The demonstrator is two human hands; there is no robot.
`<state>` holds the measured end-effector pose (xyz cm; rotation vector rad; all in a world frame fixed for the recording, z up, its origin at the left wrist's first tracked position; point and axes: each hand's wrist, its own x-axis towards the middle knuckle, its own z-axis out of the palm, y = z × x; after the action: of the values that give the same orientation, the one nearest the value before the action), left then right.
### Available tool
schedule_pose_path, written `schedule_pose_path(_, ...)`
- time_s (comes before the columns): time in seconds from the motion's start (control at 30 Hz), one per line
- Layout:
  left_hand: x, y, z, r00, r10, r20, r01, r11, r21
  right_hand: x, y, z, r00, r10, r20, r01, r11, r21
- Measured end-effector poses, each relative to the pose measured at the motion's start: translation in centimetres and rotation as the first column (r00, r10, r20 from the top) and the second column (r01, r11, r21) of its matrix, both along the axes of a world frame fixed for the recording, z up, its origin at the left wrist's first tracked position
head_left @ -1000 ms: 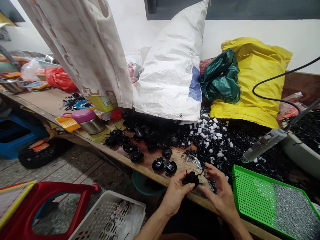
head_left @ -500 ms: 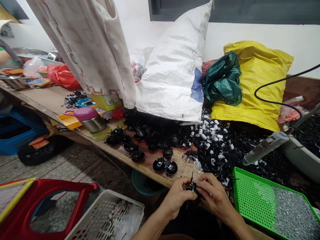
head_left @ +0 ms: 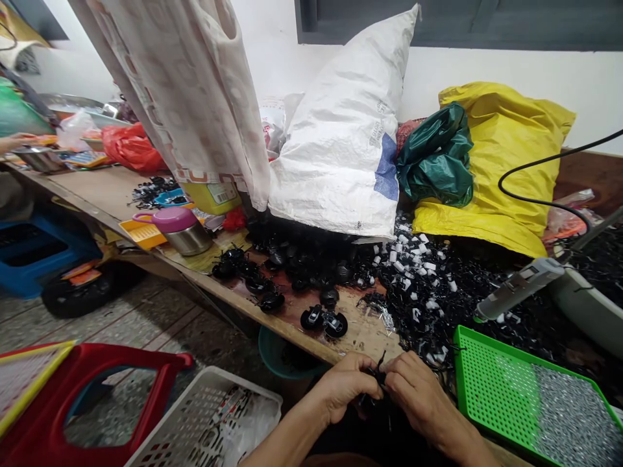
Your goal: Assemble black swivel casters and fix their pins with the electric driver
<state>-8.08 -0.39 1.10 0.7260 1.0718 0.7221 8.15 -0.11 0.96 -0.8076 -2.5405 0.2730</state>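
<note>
At the table's front edge, my left hand (head_left: 346, 388) and my right hand (head_left: 419, 397) are close together, both closed on a small black plastic part (head_left: 381, 372). A thin dark prong of it sticks up between the fingers; the rest is mostly hidden. Just beyond my hands lie thin silvery pins (head_left: 387, 319) on the bare wood. Two round black pieces with silver middles (head_left: 324, 321) sit to the left of the pins. Behind my right hand spreads a heap of small black parts with white pieces (head_left: 413, 266) among them.
A green perforated tray (head_left: 496, 389) with many small metal pieces stands at right, a grey tool (head_left: 520, 288) behind it. At the back rest a white sack (head_left: 341, 143) and a yellow bag (head_left: 516, 162). A purple-lidded flask (head_left: 182, 230) stands left; a white basket (head_left: 195, 415) is below.
My hands have shifted slightly downward and the fingers have turned around the black part, with more of the right hand's back showing. The whole view has moved a little.
</note>
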Motion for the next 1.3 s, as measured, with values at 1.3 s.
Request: schedule_pose_path(1.3,-6.6,2.2,1.6,0.412,0.905,0.102,-0.858,0.348,0.378,-14.3,11.6,0.4,0.788,-0.535,0.305,0.607,0.76,-0.234)
